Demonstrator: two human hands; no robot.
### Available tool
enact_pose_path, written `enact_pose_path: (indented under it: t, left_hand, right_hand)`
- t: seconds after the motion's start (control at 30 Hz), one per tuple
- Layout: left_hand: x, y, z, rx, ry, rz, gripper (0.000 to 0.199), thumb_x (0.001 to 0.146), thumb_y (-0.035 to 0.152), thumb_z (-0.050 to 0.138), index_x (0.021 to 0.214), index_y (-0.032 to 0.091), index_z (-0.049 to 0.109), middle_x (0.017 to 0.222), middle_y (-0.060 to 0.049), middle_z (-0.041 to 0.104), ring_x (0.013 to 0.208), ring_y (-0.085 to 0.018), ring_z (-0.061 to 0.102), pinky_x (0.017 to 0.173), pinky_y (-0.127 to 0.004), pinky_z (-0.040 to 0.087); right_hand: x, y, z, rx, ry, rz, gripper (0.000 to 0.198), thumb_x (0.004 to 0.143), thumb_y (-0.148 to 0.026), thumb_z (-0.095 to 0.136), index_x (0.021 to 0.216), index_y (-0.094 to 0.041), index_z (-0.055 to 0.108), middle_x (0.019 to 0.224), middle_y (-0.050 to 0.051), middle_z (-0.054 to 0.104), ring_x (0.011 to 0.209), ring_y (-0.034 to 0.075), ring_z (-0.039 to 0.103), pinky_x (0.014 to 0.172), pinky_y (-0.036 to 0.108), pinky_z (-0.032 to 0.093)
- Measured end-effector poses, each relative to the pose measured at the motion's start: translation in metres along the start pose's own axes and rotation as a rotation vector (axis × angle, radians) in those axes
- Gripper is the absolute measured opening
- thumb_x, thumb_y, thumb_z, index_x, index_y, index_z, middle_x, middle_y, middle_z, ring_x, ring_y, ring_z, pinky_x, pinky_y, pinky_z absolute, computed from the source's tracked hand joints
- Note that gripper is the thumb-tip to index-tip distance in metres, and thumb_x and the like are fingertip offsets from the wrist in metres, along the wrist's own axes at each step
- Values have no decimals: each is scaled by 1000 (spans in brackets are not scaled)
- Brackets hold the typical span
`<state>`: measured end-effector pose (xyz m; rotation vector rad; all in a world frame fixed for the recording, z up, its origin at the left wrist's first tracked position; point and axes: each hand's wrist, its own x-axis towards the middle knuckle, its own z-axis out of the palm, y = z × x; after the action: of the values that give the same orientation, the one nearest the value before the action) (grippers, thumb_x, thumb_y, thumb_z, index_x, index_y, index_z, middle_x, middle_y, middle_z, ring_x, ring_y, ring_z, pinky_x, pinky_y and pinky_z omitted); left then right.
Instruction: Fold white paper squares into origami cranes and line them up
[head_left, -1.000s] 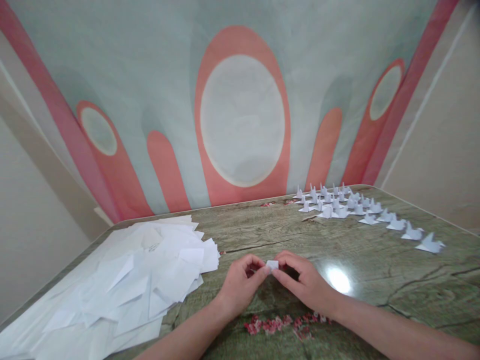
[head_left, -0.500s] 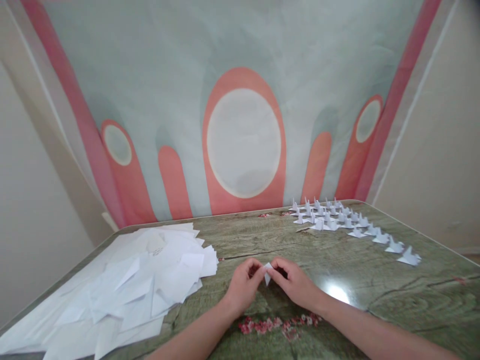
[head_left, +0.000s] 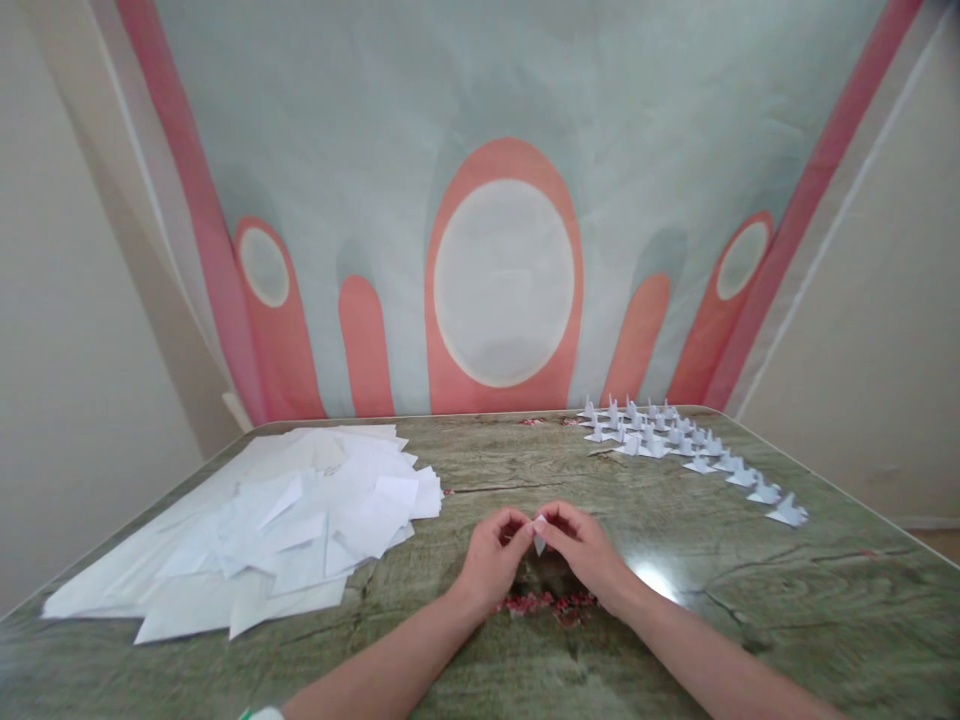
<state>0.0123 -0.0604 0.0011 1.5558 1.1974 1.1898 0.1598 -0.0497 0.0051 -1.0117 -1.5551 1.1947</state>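
Observation:
A small folded piece of white paper (head_left: 540, 537) is pinched between my two hands, above the middle of the table. My left hand (head_left: 495, 555) grips its left side with thumb and fingertips. From the other side my right hand (head_left: 581, 548) closes on it the same way. Only a narrow, pointed part of the paper shows below the fingertips; the rest is hidden by them. Beyond my right hand, several white paper cranes (head_left: 699, 463) stand in rows at the far right of the table.
A wide, spread pile of loose white paper sheets (head_left: 300, 530) covers the left of the wood-patterned table (head_left: 480, 470). Behind the table's far edge hangs a grey-green backdrop (head_left: 360, 130) with pink-red shapes. Light glares off the tabletop near my right wrist.
The camera view has shifted a little, so the pile and cranes sit differently in the picture. Both hands stay closed on the folded paper, with the fingertips slightly closer together.

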Motion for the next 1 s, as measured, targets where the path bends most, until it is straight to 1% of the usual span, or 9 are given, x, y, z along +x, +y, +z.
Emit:
enact_pose_path:
  t: [0.07,0.2,0.3,0.4,0.53,0.67,0.8,1.0]
  left_hand:
    - [-4,1,-1,29,-21,26,26,78,40,56,71,14,59,66,0,57,62,-12,50,61,-22,41]
    - [-8,0,-2,49,-60,36,25,79,38,55,75,14,61,68,-1,58,64,-12,50,60,-21,40]
    - [-6,-4,-2,9,-59,13,24,78,37,55,74,14,59,66,0,56,61,-11,48,59,-21,39]
    - [-3,-8,-3,-65,-31,-13,23,77,35,56,73,13,57,65,1,53,60,-11,47,59,-21,38]
    - [-1,-11,-3,-126,-15,-35,23,77,36,57,73,14,55,65,1,51,61,-10,45,59,-20,38]
    - [-1,-9,-3,-166,-16,-59,25,76,38,58,72,14,54,65,1,52,61,-10,46,59,-21,38]
    - [0,-6,-2,-171,8,-70,28,75,41,58,71,14,54,64,1,52,61,-11,46,60,-22,39]
    - [-1,-5,-2,-178,-34,-60,28,75,42,58,76,14,53,68,1,53,63,-10,48,60,-21,39]
  right_hand:
    - [-5,2,1,18,21,24,24,77,-41,55,73,-17,56,66,-2,53,63,13,49,61,24,40]
    - [-8,6,-4,30,-48,21,21,75,-38,57,74,-17,55,68,-2,54,66,13,49,63,24,39]
    - [-9,8,-7,31,-82,17,16,76,-34,56,76,-17,56,70,-2,55,67,13,49,64,24,39]
    - [-8,7,-8,41,-99,24,14,76,-31,55,78,-17,57,71,-2,56,68,14,50,64,24,40]
    - [-7,5,-7,22,-90,1,16,77,-33,54,77,-17,58,72,-1,56,70,15,51,66,25,40]
    - [-6,8,-6,-34,-60,-26,22,80,-39,52,78,-17,57,75,0,55,73,15,51,67,25,41]
    - [-6,13,-5,-73,-45,-23,25,81,-42,50,77,-17,55,69,-2,52,65,13,48,61,24,39]
    - [-8,15,-4,-122,-74,-34,25,83,-41,49,74,-17,53,64,-3,49,60,12,44,56,23,37]
